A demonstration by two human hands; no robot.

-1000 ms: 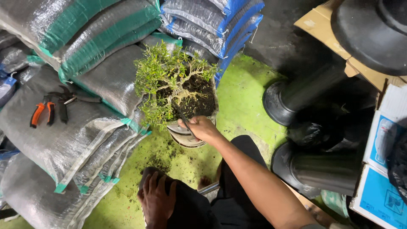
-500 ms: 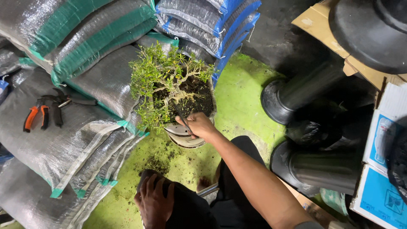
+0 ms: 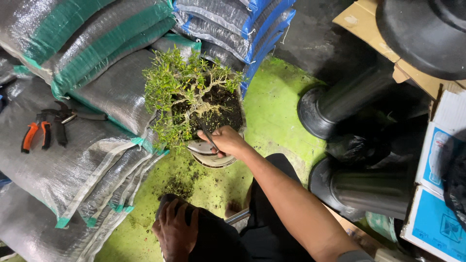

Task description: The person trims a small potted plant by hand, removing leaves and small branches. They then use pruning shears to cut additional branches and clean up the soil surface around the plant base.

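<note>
My right hand (image 3: 227, 140) pinches a thin dark tool (image 3: 208, 136), tip in the soil of the small bonsai (image 3: 187, 90) in its shallow pot (image 3: 208, 157) on the green floor (image 3: 276, 106). Step looks like loosening soil at the root base; next calls for short careful strokes clear of the trunk. Arm stretched forward, wrist bent down. Left hand (image 3: 175, 232) rests on my knee, fingers loosely spread, holding nothing. Grey sacks (image 3: 97, 97) just left; orange pliers (image 3: 36, 136) lie on them.

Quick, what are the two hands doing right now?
Right hand: closed on a thin dark tool, poking the soil of the small potted tree.
Left hand: open, resting flat on the person's knee, holding nothing.
</note>
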